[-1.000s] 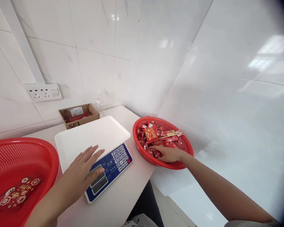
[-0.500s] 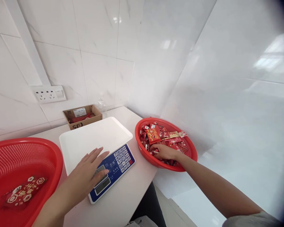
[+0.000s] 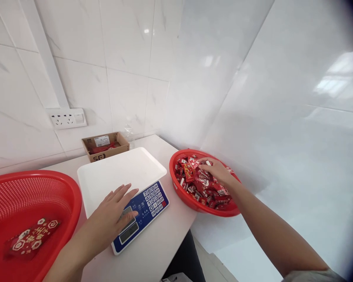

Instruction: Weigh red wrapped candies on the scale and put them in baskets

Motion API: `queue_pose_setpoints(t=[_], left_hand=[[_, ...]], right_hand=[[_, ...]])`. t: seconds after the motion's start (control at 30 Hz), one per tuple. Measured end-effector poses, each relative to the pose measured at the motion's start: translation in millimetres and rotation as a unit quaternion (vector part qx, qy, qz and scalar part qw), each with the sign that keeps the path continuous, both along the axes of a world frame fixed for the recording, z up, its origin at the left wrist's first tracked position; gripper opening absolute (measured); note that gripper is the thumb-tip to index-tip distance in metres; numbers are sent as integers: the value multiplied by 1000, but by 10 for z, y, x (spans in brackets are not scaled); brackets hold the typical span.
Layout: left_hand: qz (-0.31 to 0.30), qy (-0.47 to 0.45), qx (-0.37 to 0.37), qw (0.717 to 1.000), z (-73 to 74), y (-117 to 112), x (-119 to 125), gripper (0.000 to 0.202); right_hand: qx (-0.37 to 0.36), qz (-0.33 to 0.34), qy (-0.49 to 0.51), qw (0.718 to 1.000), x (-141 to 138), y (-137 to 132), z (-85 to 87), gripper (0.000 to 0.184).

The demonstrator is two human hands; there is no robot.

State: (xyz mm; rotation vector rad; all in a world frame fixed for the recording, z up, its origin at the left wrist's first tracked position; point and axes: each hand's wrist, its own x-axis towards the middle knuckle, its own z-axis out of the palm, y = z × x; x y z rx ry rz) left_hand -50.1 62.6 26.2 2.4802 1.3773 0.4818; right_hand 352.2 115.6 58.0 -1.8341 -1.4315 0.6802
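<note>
My left hand (image 3: 111,213) hovers over the front left of the white and blue weighing scale (image 3: 150,209), fingers extended and holding nothing. It partly covers the scale's displays; the white weighing tray (image 3: 123,168) behind it is bare. On the right, a red plastic basket (image 3: 176,188) is heaped with small red wrapped snack packets (image 3: 204,184). My right hand (image 3: 216,169) reaches into this basket, its thumb and fingers curved together over the pile. A bit of white wrapper shows between them; the rest of what they pinch is hidden.
At the left stands a larger red basket (image 3: 72,192) with a red patterned packet (image 3: 32,239) inside. An open cardboard box (image 3: 111,152) holding red packets sits behind the scale, by a clear plastic item (image 3: 128,132). Tiled walls close off the back and right.
My right hand has moved up and back across the right basket from its front part. The packets there have shifted, with different red ones on top. My left hand stays over the scale.
</note>
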Motion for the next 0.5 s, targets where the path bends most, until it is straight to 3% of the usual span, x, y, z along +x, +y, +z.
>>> queue_pose_setpoints(t=[0.13, 0.27, 0.5], left_hand=[[-7, 13, -15, 1000, 74, -32, 42, 50], [-5, 28, -33, 999, 133, -79, 55, 50], [9, 34, -64, 997, 205, -130, 9, 52]], right_hand=[[47, 18, 103, 993, -286, 183, 179, 35], [56, 100, 204, 972, -878, 421, 279, 38], [28, 234, 274, 932, -2011, 659, 123, 32]])
